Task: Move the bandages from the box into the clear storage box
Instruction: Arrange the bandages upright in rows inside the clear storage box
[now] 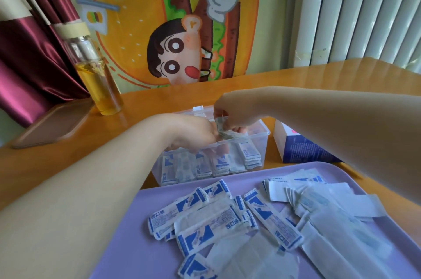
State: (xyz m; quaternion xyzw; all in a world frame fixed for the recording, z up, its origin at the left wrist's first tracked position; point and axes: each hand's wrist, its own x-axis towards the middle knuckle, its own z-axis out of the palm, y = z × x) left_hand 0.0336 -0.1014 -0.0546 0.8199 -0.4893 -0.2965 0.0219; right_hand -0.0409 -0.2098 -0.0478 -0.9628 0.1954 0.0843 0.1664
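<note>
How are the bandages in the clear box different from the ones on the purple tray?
The bandages in the clear storage box stand upright in neat rows; the bandages on the purple tray lie flat in a messy heap. The boxed ones show through a wall; the tray ones lie uncovered. Both have white-and-blue wrappers.

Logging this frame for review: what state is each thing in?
clear storage box: open, partly filled with upright bandages.
bandage box: lying on its side.
tray: strewn with loose bandages.
bottle: capped, partly full.
right hand: pinches a bandage bundle over the storage box.
left hand: fingers inside it, blurred.
</note>
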